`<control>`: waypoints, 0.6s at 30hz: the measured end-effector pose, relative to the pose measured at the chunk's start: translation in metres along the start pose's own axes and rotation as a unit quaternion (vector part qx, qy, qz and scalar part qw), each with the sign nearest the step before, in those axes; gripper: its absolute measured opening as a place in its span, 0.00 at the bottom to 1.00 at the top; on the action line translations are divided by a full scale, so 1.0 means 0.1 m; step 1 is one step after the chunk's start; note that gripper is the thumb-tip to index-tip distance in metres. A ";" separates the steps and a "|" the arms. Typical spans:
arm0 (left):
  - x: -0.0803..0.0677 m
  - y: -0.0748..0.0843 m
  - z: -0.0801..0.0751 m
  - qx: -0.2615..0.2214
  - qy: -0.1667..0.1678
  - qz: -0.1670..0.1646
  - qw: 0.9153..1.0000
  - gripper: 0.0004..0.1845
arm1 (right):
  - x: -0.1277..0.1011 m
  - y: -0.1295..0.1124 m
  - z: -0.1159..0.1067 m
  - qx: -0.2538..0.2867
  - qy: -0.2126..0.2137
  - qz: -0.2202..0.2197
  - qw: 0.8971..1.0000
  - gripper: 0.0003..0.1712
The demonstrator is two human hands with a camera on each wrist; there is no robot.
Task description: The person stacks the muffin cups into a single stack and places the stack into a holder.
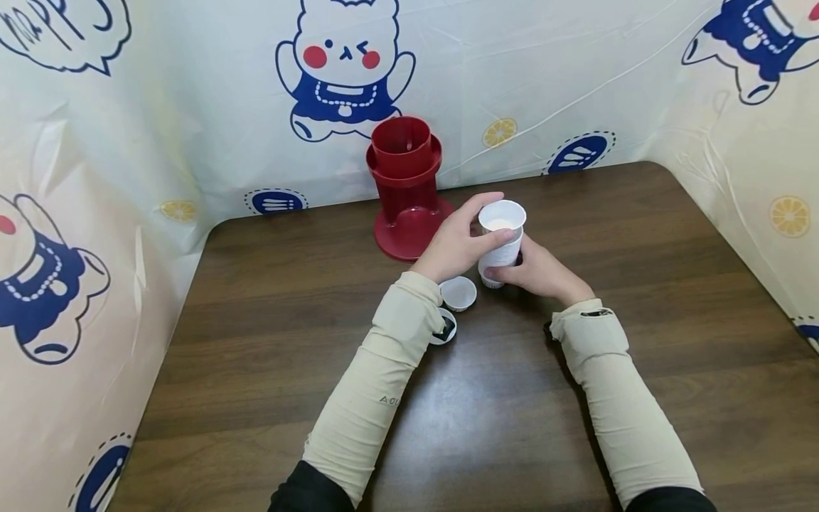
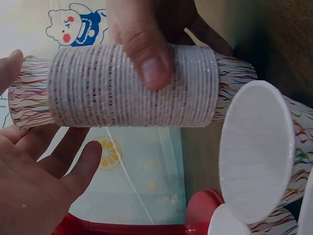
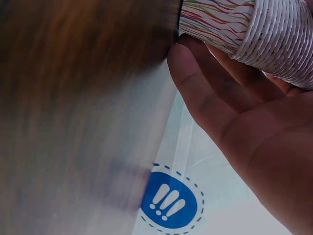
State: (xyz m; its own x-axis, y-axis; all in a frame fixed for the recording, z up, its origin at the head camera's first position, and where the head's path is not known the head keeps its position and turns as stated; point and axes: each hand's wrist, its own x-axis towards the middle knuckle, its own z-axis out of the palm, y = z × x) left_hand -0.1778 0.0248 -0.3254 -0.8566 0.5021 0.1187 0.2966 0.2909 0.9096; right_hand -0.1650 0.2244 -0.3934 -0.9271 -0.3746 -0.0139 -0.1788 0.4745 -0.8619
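A printed sheet (image 1: 217, 71) hangs behind and beside the brown wooden tabletop (image 1: 269, 398). Near the far edge a red stand (image 1: 409, 181) rises upright on its broad round foot, perhaps set back there to leave the nearer area for the hands. Its upper tube is open; only red inner wall and a thin vertical line show within.

Just in front and to the right of it, a stack of paper cups (image 1: 501, 249) is held roughly upright, mouths up. The left hand (image 1: 457, 245) is wrapped around the upper end, thumb on the near side; the right hand (image 1: 544, 270) is clamped lower, its thumb across the rims. This high-and-low grip probably steadies a column that could slide apart. The cups sit inside one another, rims bunched closely, with patterned wall beyond the bunch at both ends. The top mouth shows white lining. Whether the base touches the tabletop cannot be told.

Nearer the person, a loose cup (image 1: 458, 294) sits mouth up, white lining visible. Just beside it, another small cup (image 1: 450, 314) is partly overlapped by a dark shape; whether that lies inside is unclear.
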 end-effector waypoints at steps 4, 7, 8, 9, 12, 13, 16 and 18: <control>0.00 -0.01 0.02 0.004 -0.003 -0.016 1.000 0.34 | 0.00 -0.01 0.00 0.000 0.000 0.002 1.000 0.44; -0.01 -0.03 0.02 0.009 -0.007 -0.022 1.000 0.33 | 0.01 -0.02 0.00 -0.005 0.002 0.007 1.000 0.44; -0.01 -0.03 0.03 0.012 -0.010 -0.024 1.000 0.33 | 0.01 -0.02 0.00 -0.007 0.003 0.008 1.000 0.44; -0.01 -0.04 0.03 0.016 -0.014 -0.026 0.999 0.34 | 0.01 -0.03 0.00 -0.009 0.004 0.010 1.000 0.44; -0.02 -0.06 0.04 0.030 -0.026 -0.038 0.999 0.34 | 0.00 -0.04 -0.01 -0.016 0.003 0.014 1.000 0.43; -0.02 -0.07 0.04 0.033 -0.030 -0.042 0.998 0.34 | 0.00 -0.04 -0.01 -0.016 0.003 0.014 1.000 0.43; -0.03 -0.09 0.05 0.040 -0.047 -0.053 0.997 0.36 | 0.00 -0.04 0.00 -0.019 0.004 0.014 1.000 0.43; -0.04 -0.10 0.05 0.046 -0.060 -0.058 0.995 0.37 | 0.00 -0.04 0.00 -0.020 0.006 0.014 1.000 0.43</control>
State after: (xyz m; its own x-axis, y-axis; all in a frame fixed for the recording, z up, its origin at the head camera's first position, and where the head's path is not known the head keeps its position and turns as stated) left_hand -0.1754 0.0240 -0.3364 -0.8325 0.5527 -0.0378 0.2410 0.4229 0.8736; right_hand -0.1642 0.2226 -0.3903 -0.9361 -0.3502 -0.0316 -0.1651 0.5172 -0.8398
